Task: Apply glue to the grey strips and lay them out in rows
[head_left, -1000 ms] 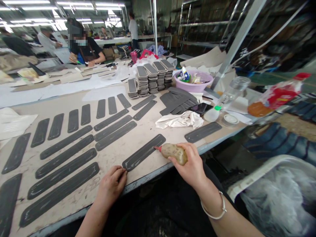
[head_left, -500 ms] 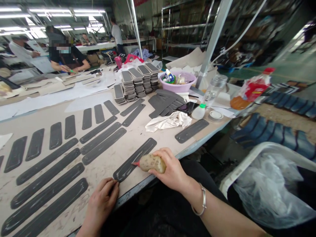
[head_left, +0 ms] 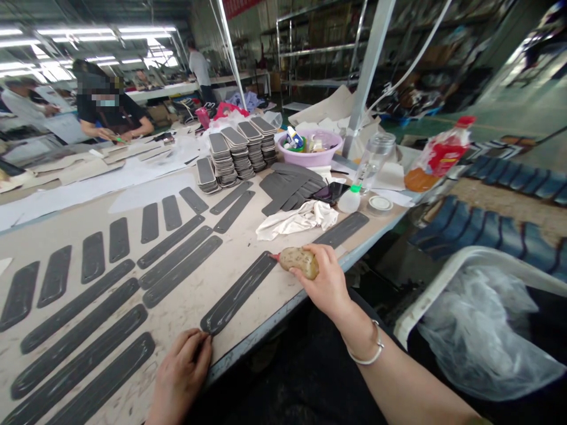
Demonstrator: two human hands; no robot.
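My right hand (head_left: 325,277) is wrapped round a mottled tan squeeze bottle (head_left: 297,261), whose red tip meets the far right end of a long dark grey strip (head_left: 239,290). Glossy streaks run along that strip. At its near left end my left hand (head_left: 188,360) rests on the table edge with fingers curled; whether they pinch anything is hidden. Rows of similar grey strips (head_left: 84,336) lie to the left, many with shiny streaks. Another strip (head_left: 343,229) lies beyond my right hand.
Behind are stacked grey pieces (head_left: 224,165), fanned grey pieces (head_left: 290,186), a white cloth (head_left: 299,219), a purple basin (head_left: 310,154), a clear jar (head_left: 374,162) and a red-labelled bottle (head_left: 438,154). A white bin (head_left: 411,313) stands right. A person (head_left: 110,109) works across the table.
My right hand has moved the bottle up and right along the strip, from its middle to its far end. My left hand stays by the near end. The view has shifted slightly.
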